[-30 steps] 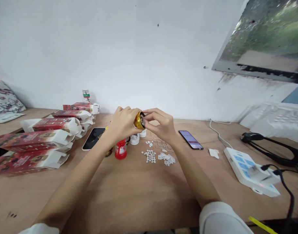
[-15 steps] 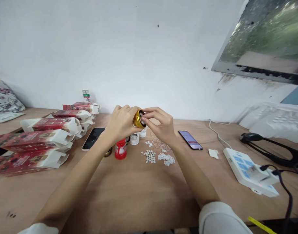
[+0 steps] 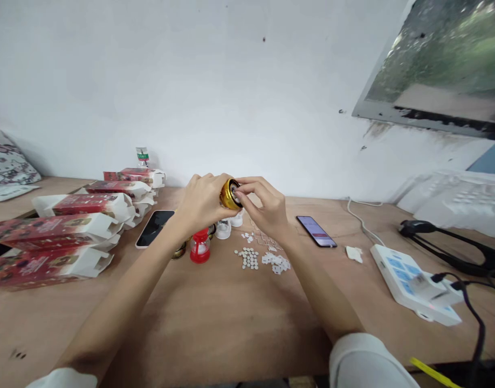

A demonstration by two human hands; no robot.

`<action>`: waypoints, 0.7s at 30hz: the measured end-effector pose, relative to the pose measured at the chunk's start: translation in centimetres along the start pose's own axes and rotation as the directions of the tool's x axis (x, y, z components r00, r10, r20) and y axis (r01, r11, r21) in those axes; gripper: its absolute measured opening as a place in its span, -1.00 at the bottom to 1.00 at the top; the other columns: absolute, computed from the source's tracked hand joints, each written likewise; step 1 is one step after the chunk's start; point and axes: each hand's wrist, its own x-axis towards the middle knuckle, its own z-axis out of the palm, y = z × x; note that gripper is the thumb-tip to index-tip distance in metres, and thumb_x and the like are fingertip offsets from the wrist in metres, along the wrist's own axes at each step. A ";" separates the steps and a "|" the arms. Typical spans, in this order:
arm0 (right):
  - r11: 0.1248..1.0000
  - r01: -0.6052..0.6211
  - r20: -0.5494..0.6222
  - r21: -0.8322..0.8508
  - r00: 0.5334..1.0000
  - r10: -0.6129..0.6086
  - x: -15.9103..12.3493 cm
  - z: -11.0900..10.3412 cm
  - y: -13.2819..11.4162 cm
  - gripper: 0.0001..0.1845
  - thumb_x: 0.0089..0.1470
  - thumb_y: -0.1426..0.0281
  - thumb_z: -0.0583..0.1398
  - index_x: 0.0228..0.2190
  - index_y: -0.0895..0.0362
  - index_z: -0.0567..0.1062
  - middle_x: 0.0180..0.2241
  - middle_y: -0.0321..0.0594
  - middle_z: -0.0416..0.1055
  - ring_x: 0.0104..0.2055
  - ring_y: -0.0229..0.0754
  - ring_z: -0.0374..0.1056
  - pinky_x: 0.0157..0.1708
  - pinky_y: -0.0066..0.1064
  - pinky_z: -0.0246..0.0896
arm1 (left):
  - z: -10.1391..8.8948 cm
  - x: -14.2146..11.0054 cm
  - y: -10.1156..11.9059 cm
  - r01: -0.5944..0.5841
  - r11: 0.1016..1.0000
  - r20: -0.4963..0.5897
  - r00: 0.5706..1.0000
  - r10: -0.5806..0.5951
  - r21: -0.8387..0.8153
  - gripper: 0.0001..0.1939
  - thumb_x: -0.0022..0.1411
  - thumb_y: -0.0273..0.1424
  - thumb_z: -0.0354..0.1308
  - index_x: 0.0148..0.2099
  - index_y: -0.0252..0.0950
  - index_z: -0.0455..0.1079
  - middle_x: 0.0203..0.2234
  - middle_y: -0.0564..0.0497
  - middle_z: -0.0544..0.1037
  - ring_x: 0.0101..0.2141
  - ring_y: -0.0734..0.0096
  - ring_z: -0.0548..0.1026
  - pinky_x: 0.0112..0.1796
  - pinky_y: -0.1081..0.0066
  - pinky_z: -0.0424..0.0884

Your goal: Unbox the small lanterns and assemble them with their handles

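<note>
My left hand [image 3: 203, 199] is wrapped round a small gold lantern-like piece [image 3: 227, 197], tilted so its round end faces right. At that end, the thumb and fingertips of my right hand [image 3: 266, 203] are pinched together; whatever they hold is too small to make out. Beneath my hands a red lantern [image 3: 200, 252] with a clear middle stands on the table, with white plastic bases [image 3: 223, 230] behind it. To the right lie several small round discs [image 3: 249, 260], like button cells, and a heap of white plastic pieces [image 3: 276, 262].
Red printed boxes [image 3: 86, 231] with open flaps line the left side, near a dark-screened phone [image 3: 153, 229]. A lit phone [image 3: 316, 231], a white power strip [image 3: 415, 283] with plugs and a black-framed object [image 3: 458, 248] lie to the right. A wall [image 3: 215, 97] rises behind.
The gold piece has shifted slightly left in my left hand's grip, and its end is turned a little more toward me. My right fingertips have moved slightly with it.
</note>
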 end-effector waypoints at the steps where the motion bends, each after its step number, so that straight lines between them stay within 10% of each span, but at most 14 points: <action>1: 1.000 -0.006 -0.006 0.004 1.000 0.006 0.0 0.0 0.0 -0.91 0.13 0.49 0.11 -0.35 0.09 0.42 -0.24 -0.18 0.47 -0.13 -0.21 0.41 -0.13 -0.24 0.39 | 0.0 0.0 0.0 -0.003 1.000 -0.009 1.000 0.003 -0.015 -0.72 0.03 -0.26 0.13 -0.22 -0.31 0.33 -0.43 -0.02 0.52 -0.41 0.31 0.41 -0.37 0.39 0.18; 12: 0.936 -0.265 0.059 0.232 0.964 0.259 -1.1 0.5 -0.2 -0.91 0.08 0.44 0.17 -0.42 0.09 0.50 -0.25 -0.21 0.49 -0.19 -0.22 0.43 -0.18 -0.31 0.40 | -0.1 -0.3 0.5 0.076 0.996 0.141 0.987 -0.081 0.047 -0.73 0.02 -0.25 0.13 -0.26 -0.33 0.35 -0.50 -0.01 0.49 -0.47 0.33 0.42 -0.42 0.41 0.19; 21: 0.631 -0.633 0.078 0.450 0.731 0.678 -11.5 2.3 0.0 -0.88 0.09 0.30 0.13 -0.41 0.08 0.41 -0.19 -0.16 0.44 -0.10 -0.19 0.37 -0.14 -0.34 0.31 | 4.3 -1.7 4.2 -0.073 0.980 0.475 0.880 -0.025 0.186 -0.76 0.01 -0.40 0.11 -0.26 -0.43 0.44 -0.38 -0.25 0.56 -0.28 0.04 0.53 -0.19 0.19 0.31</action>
